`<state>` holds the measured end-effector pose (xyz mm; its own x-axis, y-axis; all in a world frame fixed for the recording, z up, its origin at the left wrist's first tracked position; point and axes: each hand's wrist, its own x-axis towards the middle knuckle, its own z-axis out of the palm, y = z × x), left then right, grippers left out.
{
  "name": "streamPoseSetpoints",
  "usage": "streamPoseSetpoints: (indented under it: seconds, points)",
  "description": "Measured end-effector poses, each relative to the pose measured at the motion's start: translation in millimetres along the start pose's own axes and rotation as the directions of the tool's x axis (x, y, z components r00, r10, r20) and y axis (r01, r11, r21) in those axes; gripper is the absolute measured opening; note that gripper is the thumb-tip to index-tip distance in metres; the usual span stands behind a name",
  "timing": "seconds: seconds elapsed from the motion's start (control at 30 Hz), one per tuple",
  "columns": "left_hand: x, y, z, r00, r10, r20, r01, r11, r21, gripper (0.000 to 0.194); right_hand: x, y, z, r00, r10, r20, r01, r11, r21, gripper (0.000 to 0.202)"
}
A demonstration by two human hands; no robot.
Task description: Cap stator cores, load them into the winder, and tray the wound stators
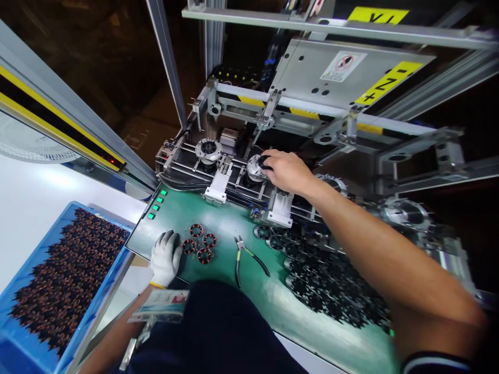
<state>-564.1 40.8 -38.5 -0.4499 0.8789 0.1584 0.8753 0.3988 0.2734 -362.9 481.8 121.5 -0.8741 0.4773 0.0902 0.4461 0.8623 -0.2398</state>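
Observation:
My left hand [166, 255], in a white glove, lies on the green work surface [230, 213] with its fingers slightly apart, beside several copper-wound rings [204, 255]. Nothing shows in it. My bare right hand [286, 169] reaches to a round metal fixture [255, 169] on the machine. Its fingers are closed round a black part [265, 162] at the fixture's right side; the hand hides some of that part. Pliers [240, 244] with black and yellow handles lie open between the wound rings and a pile of black cores [323, 280].
Another round fixture [209, 150] sits to the left, and more stand behind my right arm. Metal bars [312, 26] cross above. A blue crate [29, 249] full of wound parts stands at the left, below a fan [31, 137].

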Motion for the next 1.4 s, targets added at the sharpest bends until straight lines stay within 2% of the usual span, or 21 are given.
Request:
streamPoseSetpoints:
  seconds: [0.1, 0.2, 0.33, 0.5, 0.6, 0.67, 0.77, 0.8, 0.87, 0.93, 1.0, 1.07, 1.13, 1.2, 1.3, 1.4]
  points:
    - [0.5, 0.6, -0.9, 1.000, -0.005, 0.003, 0.005, 1.000, -0.007, 0.042, -6.2, -0.9, -2.5, 0.999, -0.035, 0.002, 0.036, 0.999, -0.019, 0.025]
    - [1.0, 1.5, -2.8, 1.000, -0.007, 0.016, 0.007, 1.000, -0.013, 0.042, -22.1, -0.8, -1.9, 0.995, -0.097, -0.038, 0.094, 0.994, -0.059, 0.044]
    - [1.2, 2.2, -3.1, 1.000, -0.014, 0.014, 0.014, 1.000, -0.013, 0.041, -37.9, 1.0, 12.5, 0.996, -0.078, -0.039, 0.074, 0.993, -0.095, 0.061]
    - [1.5, -0.9, 0.9, 1.000, 0.000, -0.017, 0.000, 1.000, -0.029, 0.040, -31.6, -1.3, 27.5, 0.991, -0.030, -0.131, 0.021, 0.997, -0.069, 0.061]
    - [2.2, -4.8, 0.9, 0.999, 0.019, -0.025, -0.020, 0.998, -0.053, 0.039, -39.9, -20.2, 24.0, 0.985, -0.004, -0.172, -0.005, 0.999, -0.054, 0.056]
    - [3.0, -7.1, -0.1, 0.999, 0.019, -0.029, -0.021, 0.997, -0.068, 0.039, -64.0, -40.8, 19.8, 0.963, -0.007, -0.271, 0.002, 1.000, -0.019, 0.055]
    - [5.4, -8.7, -1.1, 1.000, 0.022, -0.020, -0.024, 0.995, -0.098, 0.041, -128.9, -72.0, 16.3, 0.878, -0.014, -0.478, 0.051, 0.997, 0.064, 0.048]
    - [6.4, -8.8, -1.2, 1.000, 0.026, -0.011, -0.027, 0.994, -0.108, 0.041, -156.5, -79.6, 17.3, 0.850, 0.023, -0.526, 0.030, 0.995, 0.092, 0.046]
    - [8.0, -8.6, -1.5, 1.000, 0.029, 0.010, -0.028, 0.993, -0.116, 0.042, -216.4, -88.7, 25.3, 0.803, 0.172, -0.571, -0.111, 0.984, 0.140, 0.043]
    - [9.3, -8.1, -2.3, 1.000, 0.027, 0.013, -0.025, 0.993, -0.114, 0.043, -275.5, -91.7, 42.6, 0.765, 0.306, -0.566, -0.271, 0.951, 0.149, 0.037]
    - [10.5, -7.7, -3.7, 0.999, 0.034, 0.005, -0.033, 0.995, -0.098, 0.043, -324.4, -94.6, 66.7, 0.788, 0.366, -0.495, -0.355, 0.927, 0.120, 0.028]
    - [11.8, -7.2, -5.1, 0.999, 0.053, 0.002, -0.053, 0.996, -0.076, 0.042, -356.2, -101.7, 90.9, 0.820, 0.397, -0.413, -0.393, 0.914, 0.099, 0.023]
    - [13.3, -6.8, -6.3, 0.997, 0.073, 0.000, -0.073, 0.995, -0.063, 0.042, -370.0, -111.6, 109.0, 0.829, 0.437, -0.350, -0.433, 0.896, 0.094, 0.023]
    - [14.2, -6.6, -6.6, 0.996, 0.088, -0.005, -0.088, 0.994, -0.065, 0.041, -370.9, -120.0, 119.4, 0.818, 0.492, -0.297, -0.487, 0.868, 0.096, 0.022]
    - [13.8, -7.0, -5.4, 0.996, 0.093, -0.013, -0.094, 0.993, -0.074, 0.042, -362.8, -125.3, 127.2, 0.796, 0.561, -0.226, -0.551, 0.827, 0.111, 0.021]
    - [10.9, -8.7, -2.9, 0.998, 0.066, -0.002, -0.066, 0.994, -0.081, 0.041, -354.3, -129.0, 129.6, 0.791, 0.578, -0.200, -0.559, 0.816, 0.148, 0.012]
